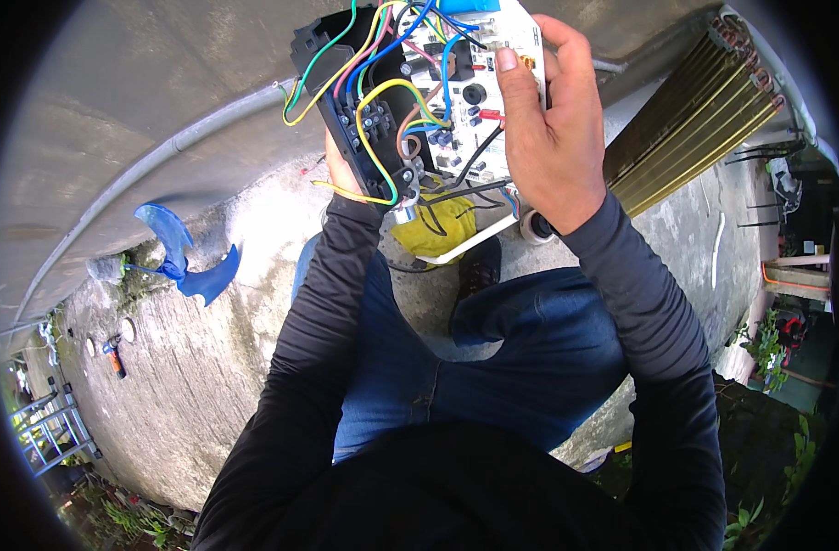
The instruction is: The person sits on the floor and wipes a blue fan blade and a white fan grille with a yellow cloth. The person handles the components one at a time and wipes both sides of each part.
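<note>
The white circuit board [465, 115] is gripped along its right edge by the right hand [554, 138], with the thumb laid on the component side and the fingers curled behind. The black plastic box [323, 69] is met from below and behind by the left hand [340, 173]; only part of that hand is shown, so whether its fingers are spread or closed cannot be told. The board is held up at the top of the view, just beside the box, its component side turned to the wearer. Coloured wires [383, 85] are looped across both parts, and a screw terminal block [375, 121] is seen in the box.

The step in hand is judged to be the handling or checking of the wired board. For the next move, both parts would need to be supported together, so that no lead is strained, and the loose loops cleared from the edges.

Below the box, a yellow crumpled thing [447, 225] and a white tube [475, 241] are seen. Farther out, a blue fan blade [172, 264] and an orange-and-black tool [116, 360] are placed on the left; a finned metal coil [695, 110] is leaned on the right.
</note>
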`<act>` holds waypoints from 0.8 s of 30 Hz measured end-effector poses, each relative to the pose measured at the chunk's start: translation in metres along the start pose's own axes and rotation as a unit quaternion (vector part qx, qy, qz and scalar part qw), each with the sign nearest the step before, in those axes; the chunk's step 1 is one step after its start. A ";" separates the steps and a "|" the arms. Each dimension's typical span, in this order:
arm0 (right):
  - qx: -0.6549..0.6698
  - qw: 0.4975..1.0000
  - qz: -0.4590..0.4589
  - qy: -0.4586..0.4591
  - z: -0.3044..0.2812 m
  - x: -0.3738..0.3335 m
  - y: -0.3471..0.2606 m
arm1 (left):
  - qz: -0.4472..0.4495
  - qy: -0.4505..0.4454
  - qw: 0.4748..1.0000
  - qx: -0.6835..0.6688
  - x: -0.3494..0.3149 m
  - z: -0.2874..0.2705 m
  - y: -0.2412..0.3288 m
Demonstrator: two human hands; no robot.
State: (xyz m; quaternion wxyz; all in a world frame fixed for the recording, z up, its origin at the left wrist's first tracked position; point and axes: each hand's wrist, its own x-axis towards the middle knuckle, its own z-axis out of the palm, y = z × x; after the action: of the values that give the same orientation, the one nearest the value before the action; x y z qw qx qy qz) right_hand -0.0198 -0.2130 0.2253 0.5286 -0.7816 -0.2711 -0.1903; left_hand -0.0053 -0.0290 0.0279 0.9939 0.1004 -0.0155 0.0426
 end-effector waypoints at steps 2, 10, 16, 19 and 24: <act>0.008 1.000 0.002 0.001 0.000 0.000 0.002 | -0.002 0.001 1.000 0.003 -0.001 -0.001 -0.001; 0.006 1.000 0.006 -0.007 -0.004 -0.004 -0.003 | -0.018 0.008 0.997 0.074 -0.004 -0.003 -0.005; 0.007 1.000 0.024 -0.009 -0.006 -0.003 -0.002 | 0.013 0.033 0.981 0.189 -0.013 0.021 -0.010; -0.001 1.000 0.007 -0.009 -0.004 -0.003 0.000 | 0.078 0.013 0.943 0.323 -0.015 0.033 -0.011; 0.003 1.000 0.027 -0.013 0.001 -0.006 -0.001 | 0.067 0.042 0.970 0.232 -0.020 0.038 -0.013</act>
State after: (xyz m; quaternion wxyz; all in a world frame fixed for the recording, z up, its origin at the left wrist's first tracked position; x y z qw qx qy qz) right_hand -0.0253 -0.2133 0.2219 0.5321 -0.7897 -0.2571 -0.1648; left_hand -0.0250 -0.0509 0.0617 0.9382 0.3250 0.0304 0.1155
